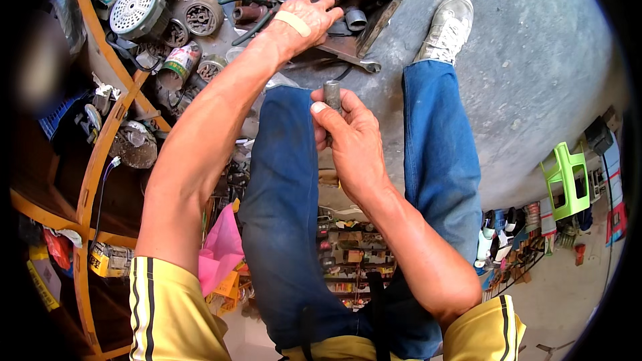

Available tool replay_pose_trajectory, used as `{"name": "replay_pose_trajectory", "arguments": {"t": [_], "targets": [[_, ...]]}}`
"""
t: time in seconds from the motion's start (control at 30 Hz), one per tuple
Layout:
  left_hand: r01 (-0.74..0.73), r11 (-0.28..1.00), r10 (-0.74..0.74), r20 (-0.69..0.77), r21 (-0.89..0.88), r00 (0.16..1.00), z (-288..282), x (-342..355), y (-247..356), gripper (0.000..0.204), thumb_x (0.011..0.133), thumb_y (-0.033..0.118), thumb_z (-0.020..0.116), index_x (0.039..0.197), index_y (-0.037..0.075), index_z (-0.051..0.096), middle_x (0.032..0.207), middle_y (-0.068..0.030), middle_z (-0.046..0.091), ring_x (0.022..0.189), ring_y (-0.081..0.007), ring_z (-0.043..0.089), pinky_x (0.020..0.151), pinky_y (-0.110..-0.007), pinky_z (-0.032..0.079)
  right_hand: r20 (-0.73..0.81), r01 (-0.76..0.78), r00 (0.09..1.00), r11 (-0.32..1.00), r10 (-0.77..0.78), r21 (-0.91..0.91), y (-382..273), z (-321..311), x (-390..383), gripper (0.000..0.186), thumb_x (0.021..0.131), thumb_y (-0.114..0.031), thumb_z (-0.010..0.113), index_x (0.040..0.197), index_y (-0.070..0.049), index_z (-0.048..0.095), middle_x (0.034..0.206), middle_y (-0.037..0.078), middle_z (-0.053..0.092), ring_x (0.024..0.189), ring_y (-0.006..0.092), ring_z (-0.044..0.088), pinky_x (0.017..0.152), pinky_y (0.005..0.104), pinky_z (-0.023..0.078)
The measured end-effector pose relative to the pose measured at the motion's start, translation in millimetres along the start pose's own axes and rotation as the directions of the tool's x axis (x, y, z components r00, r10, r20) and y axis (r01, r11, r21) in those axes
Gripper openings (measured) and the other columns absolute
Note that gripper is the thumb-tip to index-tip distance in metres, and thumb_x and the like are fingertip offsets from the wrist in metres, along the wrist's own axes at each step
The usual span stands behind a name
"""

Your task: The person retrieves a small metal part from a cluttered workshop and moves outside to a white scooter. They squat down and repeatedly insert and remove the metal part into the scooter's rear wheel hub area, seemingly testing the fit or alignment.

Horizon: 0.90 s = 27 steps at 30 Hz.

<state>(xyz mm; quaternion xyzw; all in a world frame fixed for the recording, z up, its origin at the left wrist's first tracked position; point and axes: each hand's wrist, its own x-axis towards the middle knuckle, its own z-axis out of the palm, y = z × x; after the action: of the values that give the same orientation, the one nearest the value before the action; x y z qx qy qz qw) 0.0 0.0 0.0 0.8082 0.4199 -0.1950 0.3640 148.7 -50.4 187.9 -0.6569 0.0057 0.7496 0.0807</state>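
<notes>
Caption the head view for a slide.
Right hand holds a grey metal cylinder; left hand at a wooden box of metal parts.

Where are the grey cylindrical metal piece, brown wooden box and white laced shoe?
Grey cylindrical metal piece point(332, 95): head view, side wall.
Brown wooden box point(380, 25): head view, right wall.
White laced shoe point(447, 31): head view, upper.

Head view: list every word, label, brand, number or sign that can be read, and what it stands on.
No wording is clear enough to quote.
Green-and-white cylindrical tin can: print too small.
Yellow rectangular package: print too blurred.
Grey metal cylinder in the right hand: none visible.
</notes>
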Motion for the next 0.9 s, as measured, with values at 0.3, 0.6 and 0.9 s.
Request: {"name": "replay_pose_trajectory", "arguments": {"t": [0.3,0.6,0.9], "targets": [[0.002,1.000,-0.003,0.084,0.017,0.996,-25.5,-33.0,-15.8,0.054,0.070,0.000,0.076,0.121,0.005,0.060,0.120,-0.0120,0.061,0.118,-0.0361,0.058,0.098,-0.046,0.051,0.007,-0.001,1.000,1.000,0.001,-0.017,-2.0,-0.5,-5.7,0.028,0.095,-0.021,0.066,0.115,-0.002,0.064,0.073,-0.002,0.056,0.065,0.0068,0.051,0.057,0.0263,0.043],[0.167,0.938,-0.084,-0.267,0.304,0.960,-16.2,-59.9,0.7,0.021,0.085,0.013,0.061,0.101,0.003,0.071,0.132,-0.0120,0.063,0.133,-0.0321,0.052,0.116,-0.052,0.036,0.025,0.012,1.000,1.000,-0.012,0.001,0.4,2.0,-5.8,0.028,0.096,-0.021,0.066,0.116,-0.002,0.065,0.073,-0.002,0.056,0.064,0.0068,0.050,0.057,0.0260,0.043],[0.151,0.979,-0.200,-0.478,-0.139,0.855,-2.4,-12.9,3.0,0.062,0.079,0.011,0.078,0.135,0.005,0.053,0.141,-0.0203,0.054,0.132,-0.0387,0.052,0.114,-0.047,0.042,0.041,-0.034,0.999,0.999,0.036,-0.035,-3.2,3.5,-8.5,0.023,0.099,-0.015,0.064,0.118,-0.002,0.063,0.079,-0.002,0.057,0.069,0.0069,0.051,0.063,0.0256,0.043]]}}
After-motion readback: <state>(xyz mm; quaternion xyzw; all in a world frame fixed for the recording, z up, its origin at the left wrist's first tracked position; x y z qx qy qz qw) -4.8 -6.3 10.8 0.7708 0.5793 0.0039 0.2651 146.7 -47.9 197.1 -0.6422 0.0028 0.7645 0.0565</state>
